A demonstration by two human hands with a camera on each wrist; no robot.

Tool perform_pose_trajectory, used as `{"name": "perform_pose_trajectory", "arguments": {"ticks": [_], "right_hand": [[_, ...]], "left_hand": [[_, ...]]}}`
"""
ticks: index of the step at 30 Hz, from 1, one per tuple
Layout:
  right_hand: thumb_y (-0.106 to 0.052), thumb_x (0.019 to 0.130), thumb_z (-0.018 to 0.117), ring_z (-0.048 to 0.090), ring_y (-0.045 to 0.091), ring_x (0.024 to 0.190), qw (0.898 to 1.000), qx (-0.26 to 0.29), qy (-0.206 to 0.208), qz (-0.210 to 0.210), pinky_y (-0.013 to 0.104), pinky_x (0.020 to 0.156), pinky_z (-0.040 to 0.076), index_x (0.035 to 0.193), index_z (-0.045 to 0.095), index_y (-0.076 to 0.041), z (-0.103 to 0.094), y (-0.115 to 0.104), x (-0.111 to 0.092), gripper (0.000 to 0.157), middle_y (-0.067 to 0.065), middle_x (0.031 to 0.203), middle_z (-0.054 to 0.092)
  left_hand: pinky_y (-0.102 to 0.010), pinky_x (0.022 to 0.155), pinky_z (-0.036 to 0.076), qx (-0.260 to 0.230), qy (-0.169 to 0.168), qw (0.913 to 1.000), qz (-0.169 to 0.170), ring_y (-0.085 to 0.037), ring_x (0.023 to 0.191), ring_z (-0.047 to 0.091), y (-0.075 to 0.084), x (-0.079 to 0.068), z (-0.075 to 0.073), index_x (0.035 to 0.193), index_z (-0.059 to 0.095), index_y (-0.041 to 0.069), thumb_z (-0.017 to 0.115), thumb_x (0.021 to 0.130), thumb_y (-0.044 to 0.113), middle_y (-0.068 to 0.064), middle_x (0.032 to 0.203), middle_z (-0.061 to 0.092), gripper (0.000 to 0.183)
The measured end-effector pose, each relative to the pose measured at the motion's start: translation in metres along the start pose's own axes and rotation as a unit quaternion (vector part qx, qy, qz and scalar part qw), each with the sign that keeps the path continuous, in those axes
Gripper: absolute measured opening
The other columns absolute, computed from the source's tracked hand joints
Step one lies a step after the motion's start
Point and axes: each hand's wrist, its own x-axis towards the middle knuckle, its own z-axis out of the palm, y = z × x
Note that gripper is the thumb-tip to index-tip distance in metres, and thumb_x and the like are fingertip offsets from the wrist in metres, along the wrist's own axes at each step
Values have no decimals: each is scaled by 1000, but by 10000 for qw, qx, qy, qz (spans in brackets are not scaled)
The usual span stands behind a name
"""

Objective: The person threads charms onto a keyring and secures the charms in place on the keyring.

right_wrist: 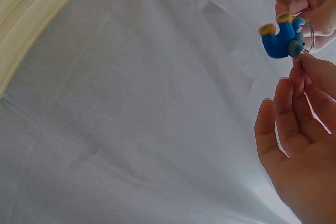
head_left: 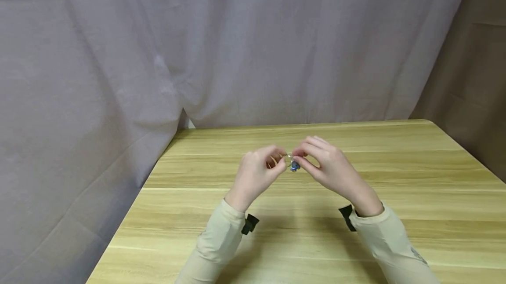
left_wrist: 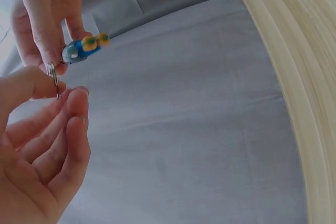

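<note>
A small blue figure keychain point(head_left: 294, 166) with yellow-orange feet hangs between the hands above the table. In the head view my left hand point(head_left: 258, 172) pinches its metal split ring point(head_left: 289, 156) between thumb and fingertips. On the other side, my right hand point(head_left: 330, 167) pinches the keychain by its attachment near the ring. The left wrist view shows the ring point(left_wrist: 53, 80) at the left thumb, with the blue figure point(left_wrist: 79, 51) beside the right fingertips. From the right wrist, the figure point(right_wrist: 281, 41) appears tilted, its feet pointing up. Fingertips partly cover the attachment.
A light wood-grain table point(head_left: 189, 231) lies under both hands. Grey cloth point(head_left: 253, 46) hangs behind its far edge and along the left side; a brownish cloth point(head_left: 470, 86) hangs at the right. Black wrist mounts point(head_left: 250, 224) show at the cuffs.
</note>
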Motion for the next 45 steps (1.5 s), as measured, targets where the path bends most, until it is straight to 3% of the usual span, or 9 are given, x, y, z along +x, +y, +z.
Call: {"name": "perform_pose_trajectory", "arguments": {"ticks": [5,14,27,35,40,45], "right_hand": [[3,79,74,57,9,80,10000,-29,16,36,11,74,41,87,68,-7,0,0,-1,14,-2,83,65],[3,75,76,56,9,79,10000,-71,9,-36,11,73,40,86,68,-7,1,-1,0,17,-2,82,64],[2,74,77,56,8,76,9997,-102,37,-219,14,71,42,86,68,-8,1,0,1,18,-3,80,64],[5,74,76,57,8,76,9997,-55,-4,-231,12,72,42,86,68,-8,0,0,2,20,-3,80,64],[5,75,75,57,9,76,9998,-85,27,-202,12,72,42,87,68,-8,0,0,1,19,-2,81,64],[6,73,76,57,9,76,9997,-72,62,-227,12,73,42,87,68,-7,1,1,2,21,-2,80,64]], "left_hand": [[-10,58,45,-19,41,9995,314,-6,60,57,-3,-1,1,78,71,10,65,85,5,1,70,68,10],[-9,52,34,101,222,9986,475,-3,53,45,-6,-2,3,66,63,11,63,82,3,3,59,58,18],[-9,48,33,58,197,9998,3,-1,50,45,-6,-1,1,68,70,9,63,78,6,2,56,61,13],[-8,56,42,16,-55,9989,476,-7,59,60,-9,1,-1,83,70,10,67,81,7,1,73,70,4],[-8,57,42,141,19,9963,842,-5,58,58,-9,1,1,80,73,11,66,86,9,3,71,70,9],[-8,56,41,102,126,9960,880,-4,57,56,-10,0,1,76,72,11,65,85,7,3,67,68,13]]}}
